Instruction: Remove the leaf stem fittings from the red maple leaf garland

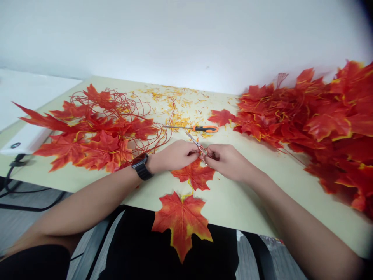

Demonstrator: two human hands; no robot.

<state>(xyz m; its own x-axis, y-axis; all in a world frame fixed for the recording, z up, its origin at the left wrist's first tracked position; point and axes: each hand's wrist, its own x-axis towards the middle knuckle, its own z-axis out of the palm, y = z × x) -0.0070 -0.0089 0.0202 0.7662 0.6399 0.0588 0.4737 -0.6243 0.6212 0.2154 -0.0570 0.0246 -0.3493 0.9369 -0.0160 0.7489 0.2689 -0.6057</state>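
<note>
My right hand [225,158] is closed around the handles of a small pair of scissors [196,140], whose blades point up and to the left. Close beside it, my left hand [181,154] is pinched near the scissors; what its fingertips hold is hidden. Just below both hands lies a red artificial maple leaf [196,175]. A yellow stem joins it to a larger orange-red maple leaf [183,221], which hangs over the table's front edge above my lap.
A screwdriver [204,128] lies beyond my hands among yellow scraps [183,102]. Red maple leaves [96,142] and tangled red cord [122,103] cover the left side. A big heap of leaves [309,124] fills the right. A white box [27,139] with a black cable stands far left.
</note>
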